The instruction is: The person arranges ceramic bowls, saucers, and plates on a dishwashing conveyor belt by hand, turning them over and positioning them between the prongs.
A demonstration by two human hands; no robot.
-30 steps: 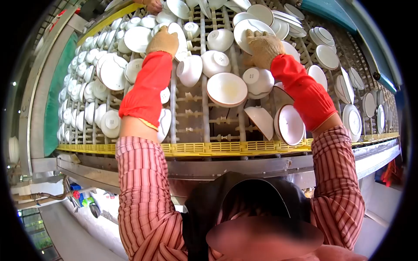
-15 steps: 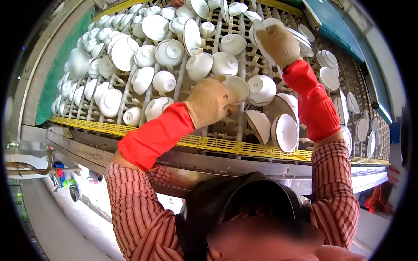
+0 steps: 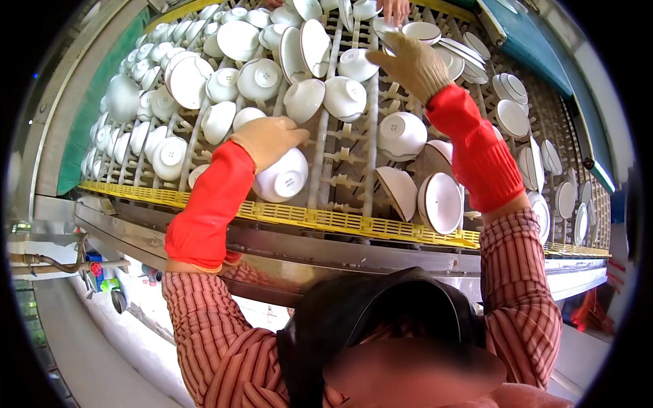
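A glossy white round ceramic bowl (image 3: 284, 178) sits tilted on the near part of the rack, its ringed foot turned toward the camera, just short of the yellow edging. The left hand (image 3: 272, 141), in a tan fabric glove, lies across the bowl's far, upper side and touches it; the fingers curve toward the right, but their tips and the thumb are partly hidden, so I cannot tell whether they pinch the rim.

The right hand (image 3: 411, 64), gloved alike, is farther out and to the right, well apart from that bowl. Its thumb stands away from the fingers, spread, with nothing seen between them. Just beyond it is a shallow white bowl with a brown rim (image 3: 422, 32), and flat white plates (image 3: 464, 58) lean close by on its right.

Between the hands, an upturned white footed bowl (image 3: 401, 134) lies nearer the person than the right glove, with a white oval-looking bowl with a dark rim (image 3: 442, 205) standing on edge nearer still. Two upright white plates (image 3: 315, 49) lean together beyond the left hand. All rest on a pale plastic pegged rack (image 3: 341, 160), bordered by a yellow slotted strip (image 3: 326, 220).

Long red cuffs (image 3: 211, 197) cover both forearms below striped sleeves. At the far edge, another person's bare hand (image 3: 394, 10) reaches in.
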